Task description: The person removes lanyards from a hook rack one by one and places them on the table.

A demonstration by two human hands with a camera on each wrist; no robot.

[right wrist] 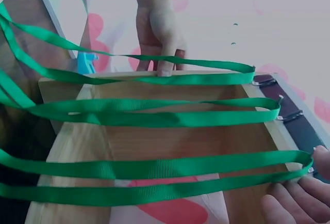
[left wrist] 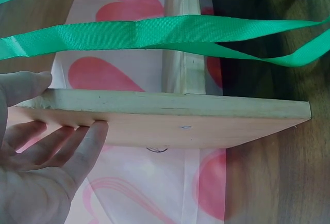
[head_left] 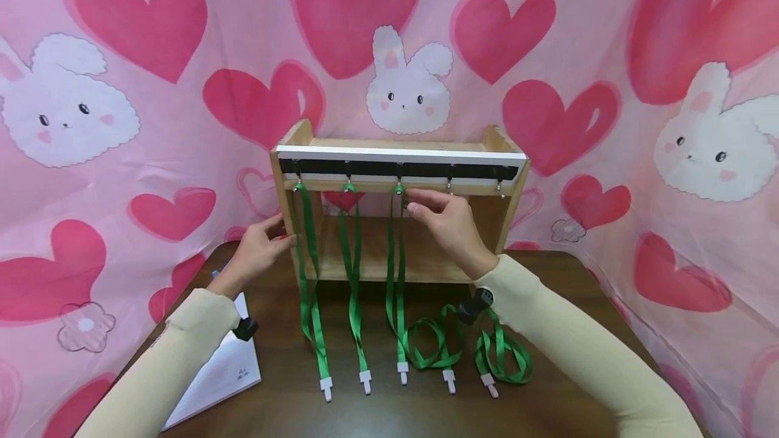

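The left hand (head_left: pixel 260 251) lies against the left side of the wooden rack (head_left: pixel 398 208) on the tabletop (head_left: pixel 389 411), its fingers nearly straight along the outer face of the board and its thumb on the front edge. Three green lanyards (head_left: pixel 353 276) hang from the rack's hooks, two more lie coiled on the tabletop. The right hand (head_left: pixel 447 225) pinches the third lanyard (head_left: pixel 397 262) at its top, just under its hook (head_left: pixel 398 184), fingertips together.

Five green lanyards (head_left: pixel 353 269) were present: three hung from the wooden rack (head_left: pixel 398 154), two lay coiled on the bench (head_left: pixel 389 404). The rack bore five hooks (head_left: pixel 450 184). One white notebook (head_left: pixel 225 370) and two hands (head_left: pixel 258 249) showed.
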